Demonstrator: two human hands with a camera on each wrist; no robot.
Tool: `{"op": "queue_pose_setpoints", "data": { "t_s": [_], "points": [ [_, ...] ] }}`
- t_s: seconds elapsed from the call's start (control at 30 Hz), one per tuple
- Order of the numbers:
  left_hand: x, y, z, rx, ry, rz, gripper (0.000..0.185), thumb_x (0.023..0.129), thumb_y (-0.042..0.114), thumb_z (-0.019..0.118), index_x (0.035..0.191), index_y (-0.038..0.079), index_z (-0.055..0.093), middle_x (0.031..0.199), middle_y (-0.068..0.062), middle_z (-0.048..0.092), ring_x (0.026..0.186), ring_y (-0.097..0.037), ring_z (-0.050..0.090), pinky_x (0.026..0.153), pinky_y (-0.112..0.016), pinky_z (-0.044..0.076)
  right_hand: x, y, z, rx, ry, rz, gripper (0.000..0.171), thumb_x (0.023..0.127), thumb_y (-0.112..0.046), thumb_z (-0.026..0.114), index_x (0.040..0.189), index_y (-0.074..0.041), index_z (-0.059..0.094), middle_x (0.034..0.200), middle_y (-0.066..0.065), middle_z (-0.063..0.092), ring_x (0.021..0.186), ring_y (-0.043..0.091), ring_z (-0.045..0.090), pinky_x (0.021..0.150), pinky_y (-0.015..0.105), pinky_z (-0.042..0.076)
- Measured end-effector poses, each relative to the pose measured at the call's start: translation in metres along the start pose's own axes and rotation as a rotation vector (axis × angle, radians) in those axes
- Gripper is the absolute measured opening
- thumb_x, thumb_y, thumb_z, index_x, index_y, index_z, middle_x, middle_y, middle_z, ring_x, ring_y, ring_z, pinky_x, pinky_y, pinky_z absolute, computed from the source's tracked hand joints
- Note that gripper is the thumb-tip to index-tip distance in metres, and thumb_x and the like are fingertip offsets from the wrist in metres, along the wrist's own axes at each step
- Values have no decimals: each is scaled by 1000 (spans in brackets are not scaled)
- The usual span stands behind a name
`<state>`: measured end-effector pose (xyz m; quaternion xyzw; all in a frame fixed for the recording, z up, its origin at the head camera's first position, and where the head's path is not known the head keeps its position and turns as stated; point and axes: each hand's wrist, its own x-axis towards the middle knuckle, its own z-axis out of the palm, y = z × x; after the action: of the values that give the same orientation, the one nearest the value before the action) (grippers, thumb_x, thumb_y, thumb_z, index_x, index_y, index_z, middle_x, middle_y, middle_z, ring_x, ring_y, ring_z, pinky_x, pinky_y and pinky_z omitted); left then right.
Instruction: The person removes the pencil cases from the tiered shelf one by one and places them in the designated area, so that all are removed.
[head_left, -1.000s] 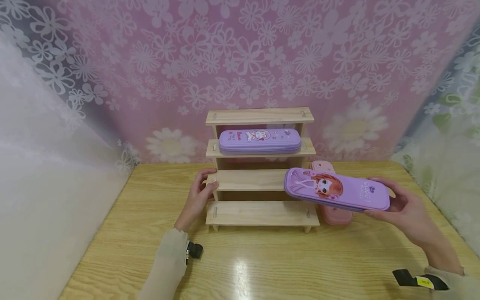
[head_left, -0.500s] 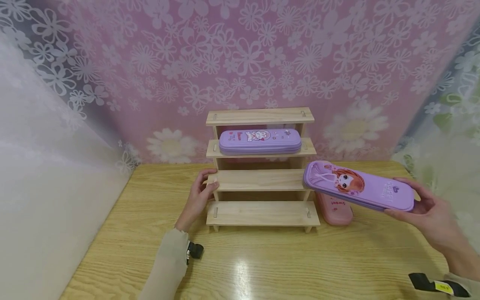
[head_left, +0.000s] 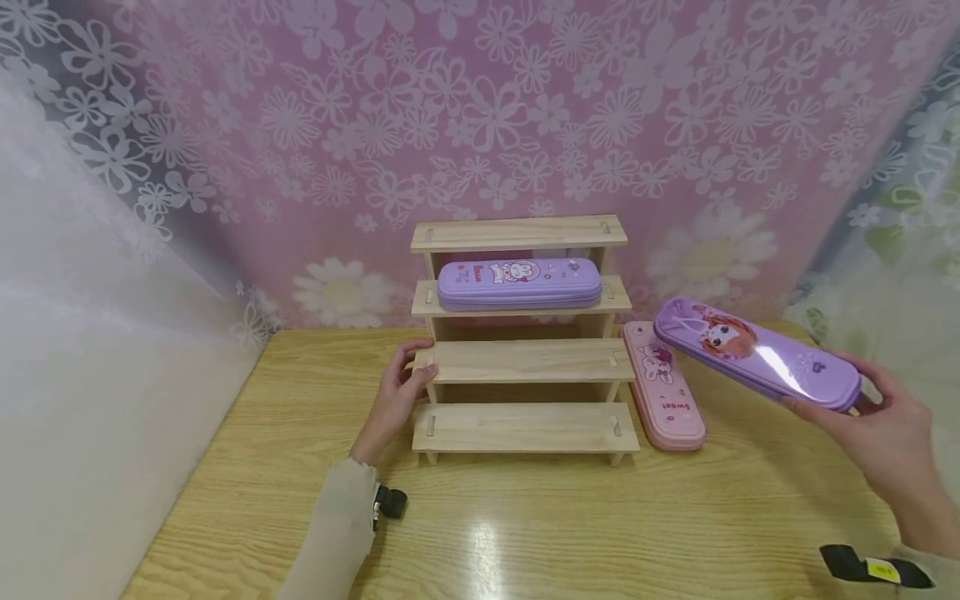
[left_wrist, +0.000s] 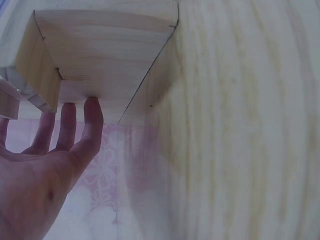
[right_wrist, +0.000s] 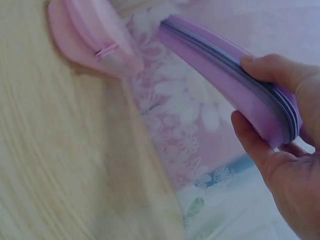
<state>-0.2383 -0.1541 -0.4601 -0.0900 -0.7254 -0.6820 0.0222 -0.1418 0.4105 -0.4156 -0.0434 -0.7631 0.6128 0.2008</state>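
My right hand holds a purple pencil case by its right end, raised over the table and tilted with that end lower. A girl with red hair is printed on its lid. In the right wrist view the thumb and fingers pinch the case's zipped side. My left hand grips the left edge of a stepped wooden shelf, its thumb on the second tier from the bottom. In the left wrist view, fingers reach up against the wood. Another purple pencil case lies on the tier above.
A pink pencil case with a rabbit print lies slanted on the wood-grain table, right beside the shelf. Behind stands a pink floral curtain. Whitish cloth hangs at the left, and patterned cloth at the right.
My right hand has carried the purple pencil case rightward and up, away from the shelf, and the pink case now shows fully. My left hand keeps its grip on the shelf.
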Motion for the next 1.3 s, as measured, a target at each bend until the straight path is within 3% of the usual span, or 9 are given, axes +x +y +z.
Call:
{"op": "queue_pose_setpoints", "data": {
  "t_s": [0.13, 0.27, 0.6, 0.77, 0.9, 1.0, 1.13, 1.2, 1.3],
  "points": [
    [0, 1, 0, 2, 1, 0, 40, 102, 14, 59, 140, 13, 51, 134, -14, 53, 105, -19, 60, 91, -57, 57, 4, 7, 3, -102, 55, 28, 76, 81, 11, 79, 145, -21, 55, 122, -24, 44, 87, -15, 59, 64, 6, 53],
    [-1, 3, 1, -3, 2, 7, 40, 102, 11, 59, 141, 10, 50, 134, -15, 53, 105, -19, 60, 92, -61, 56, 8, 15, 4, -349, 84, 69, 77, 84, -11, 84, 150, -25, 47, 123, -31, 30, 85, -12, 49, 61, 6, 49],
    [-2, 4, 1, -3, -2, 13, 40, 101, 11, 58, 141, 10, 50, 135, -16, 52, 104, -19, 60, 92, -59, 56, 21, 30, 5, -512, 115, 112, 88, 81, -30, 88, 150, -4, 40, 111, -24, 36, 83, -10, 43, 58, 9, 44],
    [-2, 4, 1, 8, -2, 7, 41, 101, 12, 59, 141, 10, 50, 135, -16, 52, 105, -18, 60, 92, -58, 57, 23, 34, 7, -504, 85, 141, 86, 82, -32, 87, 145, -4, 35, 118, -5, 40, 93, -6, 37, 66, 5, 39],
    [-2, 3, 1, 7, -3, 10, 41, 101, 13, 59, 141, 11, 50, 135, -16, 52, 105, -19, 60, 91, -58, 57, 20, 35, 6, -415, 9, 171, 67, 89, -32, 80, 142, -24, 38, 118, -13, 40, 93, -8, 41, 65, 6, 45],
    [-1, 1, 0, 0, -2, 14, 40, 101, 13, 59, 141, 12, 51, 134, -15, 52, 104, -19, 60, 91, -58, 57, 16, 38, 2, -182, -94, 166, 46, 97, -20, 72, 132, -35, 46, 114, -24, 42, 92, -12, 51, 67, 8, 51],
    [0, -1, -1, -6, -5, 18, 39, 102, 14, 59, 140, 13, 51, 134, -13, 52, 104, -19, 60, 91, -60, 56, 11, 41, -4, 68, -260, 155, 45, 99, -2, 63, 134, -28, 51, 119, -20, 51, 94, -14, 61, 70, 11, 55],
    [0, -2, -1, -3, -8, 22, 39, 102, 14, 59, 140, 14, 52, 134, -12, 52, 104, -19, 60, 91, -59, 56, 8, 42, -5, -3, -323, 134, 51, 100, -1, 62, 142, -26, 48, 121, -24, 50, 96, -14, 62, 71, 13, 56],
    [0, -2, -1, 1, -8, 21, 38, 102, 14, 59, 140, 14, 52, 134, -13, 53, 104, -19, 60, 90, -57, 57, 6, 42, -4, -228, -380, 93, 61, 100, -8, 65, 152, -29, 40, 122, -32, 45, 97, -18, 58, 71, 13, 55]
  ]
}}
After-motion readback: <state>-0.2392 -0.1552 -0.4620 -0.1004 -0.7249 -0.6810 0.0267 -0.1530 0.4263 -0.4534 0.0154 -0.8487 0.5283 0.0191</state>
